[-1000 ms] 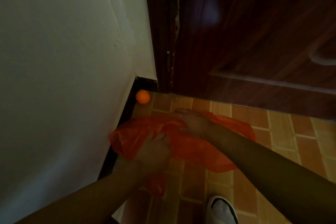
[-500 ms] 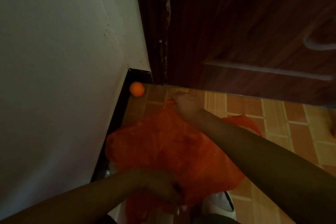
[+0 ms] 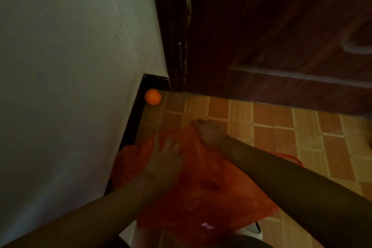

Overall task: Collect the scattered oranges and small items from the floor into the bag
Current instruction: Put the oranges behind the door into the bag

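Observation:
A single orange lies on the tiled floor in the corner where the white wall meets the dark door frame. An orange plastic bag is spread on the floor in front of me. My right hand grips the bag's far edge, its fingers curled round the plastic. My left hand is blurred; it lies on the bag's left part with fingers stretched toward the orange, a short way from it. What the bag holds is hidden.
The white wall stands close on the left with a black skirting along its base. A dark wooden door closes off the far side. A white shoe shows at the bottom. Tiled floor extends to the right.
My left hand moved from the bag's near edge forward over the bag toward the orange. My right hand kept its grip on the far edge and drew back slightly.

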Demonstrator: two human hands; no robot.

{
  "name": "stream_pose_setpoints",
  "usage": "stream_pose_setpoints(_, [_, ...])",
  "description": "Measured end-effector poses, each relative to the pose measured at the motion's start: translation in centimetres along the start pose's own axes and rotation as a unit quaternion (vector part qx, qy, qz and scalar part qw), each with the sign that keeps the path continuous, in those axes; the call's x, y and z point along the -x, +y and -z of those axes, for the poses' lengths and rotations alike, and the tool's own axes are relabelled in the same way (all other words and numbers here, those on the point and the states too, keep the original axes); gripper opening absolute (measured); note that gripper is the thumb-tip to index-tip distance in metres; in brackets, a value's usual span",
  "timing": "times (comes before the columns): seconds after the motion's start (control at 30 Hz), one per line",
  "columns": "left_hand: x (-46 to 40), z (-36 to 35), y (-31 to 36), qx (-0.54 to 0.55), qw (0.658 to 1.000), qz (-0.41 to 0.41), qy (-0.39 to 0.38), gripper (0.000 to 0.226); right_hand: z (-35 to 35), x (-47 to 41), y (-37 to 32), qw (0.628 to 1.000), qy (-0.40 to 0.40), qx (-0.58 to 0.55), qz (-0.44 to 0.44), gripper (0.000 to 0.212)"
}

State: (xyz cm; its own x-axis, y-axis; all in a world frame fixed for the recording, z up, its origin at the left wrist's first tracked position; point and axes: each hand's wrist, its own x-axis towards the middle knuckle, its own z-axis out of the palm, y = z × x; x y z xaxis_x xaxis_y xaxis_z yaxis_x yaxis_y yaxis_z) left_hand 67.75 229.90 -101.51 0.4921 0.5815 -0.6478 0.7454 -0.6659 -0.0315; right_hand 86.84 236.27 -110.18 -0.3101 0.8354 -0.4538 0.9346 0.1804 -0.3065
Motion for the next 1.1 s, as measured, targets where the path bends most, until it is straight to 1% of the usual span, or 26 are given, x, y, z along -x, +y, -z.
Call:
stream_pose_setpoints(0.13, [-0.9, -1.7, -1.6, 0.009, 0.998, 0.067, 0.005, 0.067, 2.7, 0.0, 2.1, 0.990, 0.113, -0.065, -0.058, 0.046])
stream_pose_setpoints(0.2, [-1.3, -2.5, -2.0, 0.017, 0.996, 0.083, 0.006, 0.075, 3.8, -0.1, 3.0, 0.978, 0.179, -0.064, -0.083, 0.048])
stream_pose_setpoints(0.27, [-1.7, -2.8, -2.3, 0.025, 0.995, 0.092, 0.008, 0.086, 3.8, -0.1, 3.5, 0.974, 0.210, -0.035, -0.074, 0.057])
stream_pose_setpoints(0.37, [-2.2, -3.3, -3.2, 0.050, 0.993, 0.106, 0.005, 0.099, 2.2, 1.0, 3.0, 0.979, 0.202, 0.016, -0.014, 0.074])
stream_pose_setpoints(0.47, [-2.7, -4.2, -3.8, 0.070, 0.991, 0.111, 0.001, 0.100, 0.8, 2.5, 2.6, 0.980, 0.192, 0.026, 0.039, 0.084])
stream_pose_setpoints(0.63, [-2.9, -5.3, -4.2, 0.097, 0.986, 0.131, -0.023, 0.103, -1.1, 3.7, 3.1, 0.993, 0.090, 0.039, 0.059, 0.116])
stream_pose_setpoints(0.73, [-2.9, -5.0, -4.0, 0.101, 0.984, 0.140, -0.032, 0.102, -2.1, 4.1, 3.0, 0.997, 0.049, 0.028, 0.060, 0.128])
stream_pose_setpoints(0.87, [-3.4, -5.1, -3.8, 0.130, 0.980, 0.148, 0.001, 0.100, -2.4, 5.1, 1.6, 0.992, 0.060, 0.059, 0.092, 0.130])
stream_pose_setpoints(0.97, [-3.8, -5.4, -3.9, 0.149, 0.978, 0.145, 0.001, 0.100, -4.3, 6.8, -0.7, 0.985, 0.064, 0.067, 0.148, 0.129])
stream_pose_setpoints(1.03, [-3.9, -5.5, -3.7, 0.150, 0.980, 0.133, 0.006, 0.102, -6.9, 8.3, -1.8, 0.985, 0.049, 0.057, 0.155, 0.127])
stream_pose_setpoints(1.1, [-4.0, -5.7, -3.7, 0.158, 0.980, 0.120, 0.008, 0.103, -9.0, 9.8, -2.7, 0.984, 0.032, 0.056, 0.168, 0.118])
